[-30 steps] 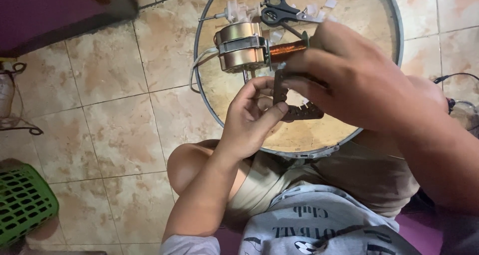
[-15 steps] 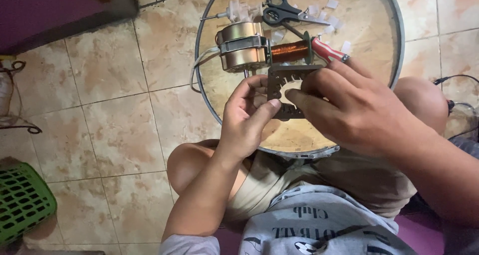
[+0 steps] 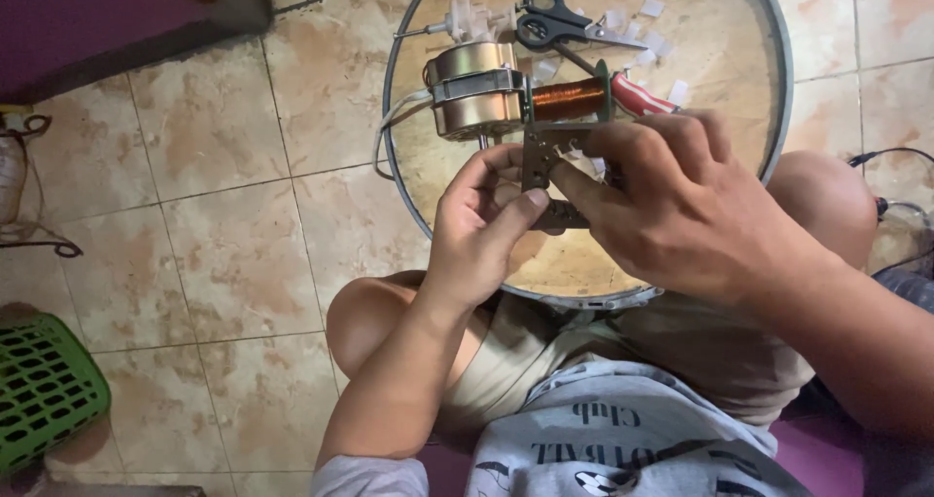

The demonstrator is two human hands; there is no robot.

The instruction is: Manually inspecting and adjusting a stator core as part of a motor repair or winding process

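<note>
Holding metal stator plate [image 3: 545, 181] pinched between my left hand [image 3: 482, 230] and right hand [image 3: 681, 210]: stiff, weighty-looking, sharp-edged; best gripped by its flat edges.

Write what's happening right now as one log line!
left hand: grips metal frame | right hand: grips frame, other side | copper coil: on frame | motor, scissors: on round tray

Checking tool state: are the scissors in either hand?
No, the scissors lie on the round tray, apart from both hands, which hold a metal plate.
</note>
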